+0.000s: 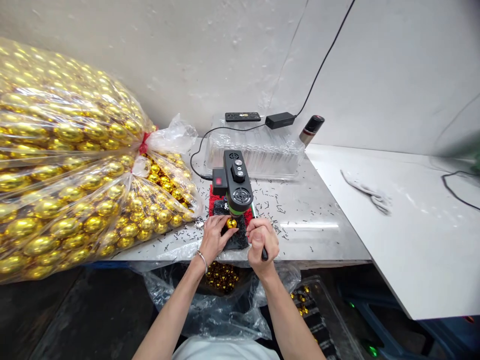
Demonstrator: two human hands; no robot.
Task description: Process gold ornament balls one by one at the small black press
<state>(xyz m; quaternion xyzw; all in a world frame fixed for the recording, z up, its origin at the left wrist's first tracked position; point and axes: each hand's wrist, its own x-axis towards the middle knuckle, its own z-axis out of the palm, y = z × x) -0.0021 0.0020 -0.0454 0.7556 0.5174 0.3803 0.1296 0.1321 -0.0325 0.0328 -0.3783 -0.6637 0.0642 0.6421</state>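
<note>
My left hand [216, 235], with a bracelet at the wrist, pinches a shiny gold ball [231, 223] between thumb and fingers. The ball sits under the head of a small black press machine [239, 185] with a round vented top. My right hand [263, 245] is wrapped round the black-tipped lever handle [264, 254] at the machine's right side. Beneath the ball lies the machine's dark base [237, 242], with red matting [214, 192] around it. The contact between the press head and the ball is partly hidden from above.
Big clear bags of gold balls [71, 190] fill the left side. Behind the machine are clear plastic trays [258, 155], a remote [243, 117], a power adapter [279, 120] and a spray can [312, 130]. An open bag of gold balls [222, 278] hangs below the table edge.
</note>
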